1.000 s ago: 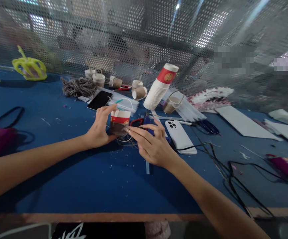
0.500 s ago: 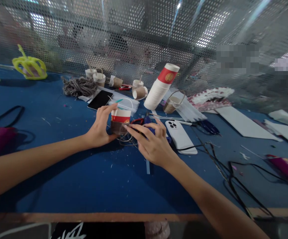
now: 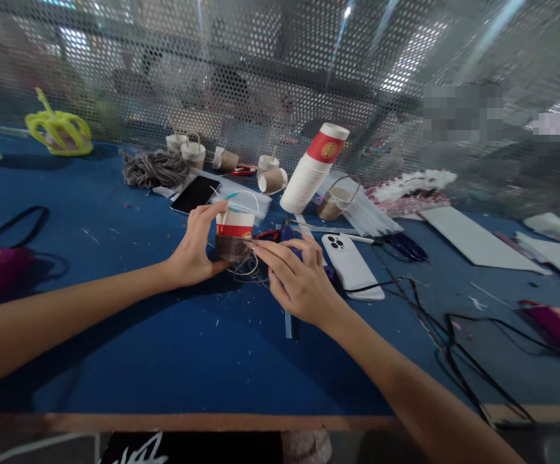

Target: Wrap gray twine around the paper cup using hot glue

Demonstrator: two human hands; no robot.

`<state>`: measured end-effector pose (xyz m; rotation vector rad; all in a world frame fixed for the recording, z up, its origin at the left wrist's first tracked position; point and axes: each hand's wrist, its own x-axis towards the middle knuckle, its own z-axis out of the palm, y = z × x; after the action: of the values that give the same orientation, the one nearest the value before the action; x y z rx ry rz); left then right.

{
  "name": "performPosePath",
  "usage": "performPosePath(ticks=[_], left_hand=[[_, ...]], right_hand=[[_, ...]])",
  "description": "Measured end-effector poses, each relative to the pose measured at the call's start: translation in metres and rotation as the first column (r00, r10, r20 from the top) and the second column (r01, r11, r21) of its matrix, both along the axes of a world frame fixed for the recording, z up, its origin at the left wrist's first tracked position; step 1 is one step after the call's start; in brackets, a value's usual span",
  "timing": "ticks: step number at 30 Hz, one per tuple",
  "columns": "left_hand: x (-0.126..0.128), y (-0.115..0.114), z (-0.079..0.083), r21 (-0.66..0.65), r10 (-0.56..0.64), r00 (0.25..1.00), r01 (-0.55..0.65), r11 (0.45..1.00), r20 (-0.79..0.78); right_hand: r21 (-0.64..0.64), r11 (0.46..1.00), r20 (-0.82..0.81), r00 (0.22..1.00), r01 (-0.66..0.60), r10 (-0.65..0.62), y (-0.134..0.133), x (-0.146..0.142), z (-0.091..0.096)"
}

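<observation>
My left hand (image 3: 197,248) grips a small paper cup (image 3: 235,222), thumb under its near end and fingers over the top. The cup's lower part is wound with brown cord (image 3: 232,249); a red and white band shows above the winding. A white loop like a handle arches over it. At the cup's right side my right hand (image 3: 296,267) pinches the cord between thumb and fingertips, close to the winding. Loose loops of thin cord (image 3: 248,274) lie on the table below the cup. The fingers partly hide the strand.
A tall leaning stack of paper cups (image 3: 303,183), a white phone (image 3: 352,264) and a handled cup (image 3: 336,201) stand beyond my right hand. A dark tablet or phone (image 3: 195,194) and grey yarn (image 3: 156,169) lie behind. Black cables (image 3: 446,345) run at right.
My right fingertips have drawn slightly to the right from the cup's wrapped side, and more of the brown winding shows. My left hand and the cup stay nearly still.
</observation>
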<state>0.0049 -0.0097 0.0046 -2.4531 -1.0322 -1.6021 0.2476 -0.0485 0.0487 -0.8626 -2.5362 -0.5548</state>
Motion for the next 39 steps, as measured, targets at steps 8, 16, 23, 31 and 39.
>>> performPosePath(ticks=[8,16,23,31,39], left_hand=[[-0.0011,0.0016,-0.0008,-0.015,-0.004,1.0,0.004,1.0,-0.003],[-0.002,0.0017,-0.0006,-0.025,-0.021,1.0,0.021,0.999,-0.001],[-0.0015,0.0016,-0.0005,-0.02,-0.031,0.999,0.031,0.999,0.009],[-0.0017,0.001,0.0002,-0.016,-0.036,0.999,0.036,0.999,0.005],[-0.0008,0.0013,-0.0008,-0.02,-0.02,1.0,0.019,1.0,-0.004]], right_hand=[[0.026,1.0,-0.012,1.0,0.006,-0.005,0.0021,0.0004,-0.0016],[0.016,1.0,-0.006,1.0,0.009,-0.009,0.0017,0.0005,-0.0008],[0.005,1.0,-0.076,0.997,-0.001,0.001,0.0025,0.0036,-0.0011],[0.086,0.996,-0.085,0.996,0.024,-0.016,0.0,-0.0024,-0.0047],[-0.002,0.998,-0.045,0.997,0.065,-0.065,0.0016,-0.0031,-0.0088]])
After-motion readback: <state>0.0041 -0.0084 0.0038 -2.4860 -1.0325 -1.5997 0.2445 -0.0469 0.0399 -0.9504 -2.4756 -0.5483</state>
